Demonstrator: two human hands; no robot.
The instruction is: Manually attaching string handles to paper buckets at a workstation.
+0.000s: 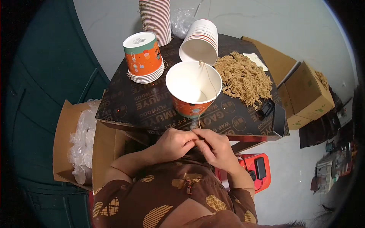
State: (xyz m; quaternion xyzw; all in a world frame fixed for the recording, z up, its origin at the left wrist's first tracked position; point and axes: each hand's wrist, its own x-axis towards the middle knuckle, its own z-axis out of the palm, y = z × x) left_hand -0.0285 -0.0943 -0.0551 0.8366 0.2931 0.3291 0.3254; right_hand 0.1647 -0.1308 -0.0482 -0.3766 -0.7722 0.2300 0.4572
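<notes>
In front of me a paper bucket (192, 108), white inside with an orange and green printed outside, stands upright near the table's front edge. A thin tan cord (211, 81) is fastened at its far rim, hangs over the right side and runs down to my fingers. My left hand (175, 142) and my right hand (215, 147) meet at the table edge, both closed in a pinch with fingertips touching at the cord's lower end. What lies between the fingertips is mostly hidden.
On the dark plywood table (152, 110) are upside-down nested buckets (142, 57), a tall stack (156, 22), a bucket stack lying on its side (199, 40), a cord pile (245, 78) and a black buckle-like object (268, 107). Cardboard boxes (306, 91) stand right; another box (61, 146) stands left.
</notes>
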